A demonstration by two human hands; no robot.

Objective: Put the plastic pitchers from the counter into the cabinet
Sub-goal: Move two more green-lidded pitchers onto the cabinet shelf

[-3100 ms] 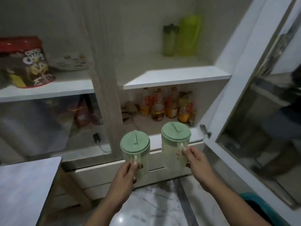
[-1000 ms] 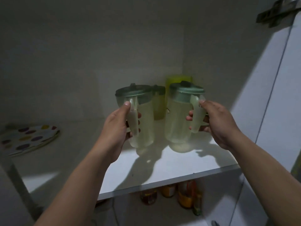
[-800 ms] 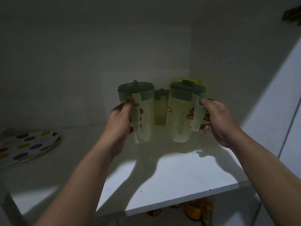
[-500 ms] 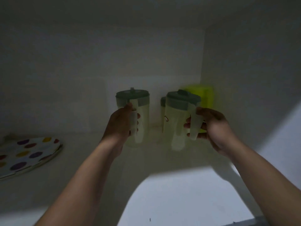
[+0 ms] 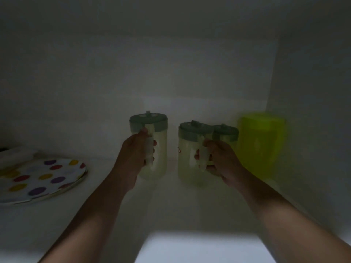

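1. Your left hand (image 5: 133,158) is wrapped around the handle of the left pitcher (image 5: 152,147), thumb on top by the green lid. That grip keeps it upright as it goes deep onto the cabinet shelf (image 5: 98,202).
2. Your right hand (image 5: 220,158) is clamped the same way on the handle of the right pitcher (image 5: 188,152), handle turned toward you so it can be pulled out easily later.
3. Both pitchers sit low at the back of the shelf, near the rear wall. In this dim light I cannot tell whether their bases are touching the shelf.
4. The right pitcher stands just in front of a third green-lidded pitcher (image 5: 226,133) and beside a bright yellow-green container (image 5: 260,145), so you are grouping like with like in the right corner.
5. The polka-dot plate (image 5: 41,179) lies well apart on the left, so the left pitcher has free room.
6. My judgement: you are at the set-down; let go only once both feel settled.
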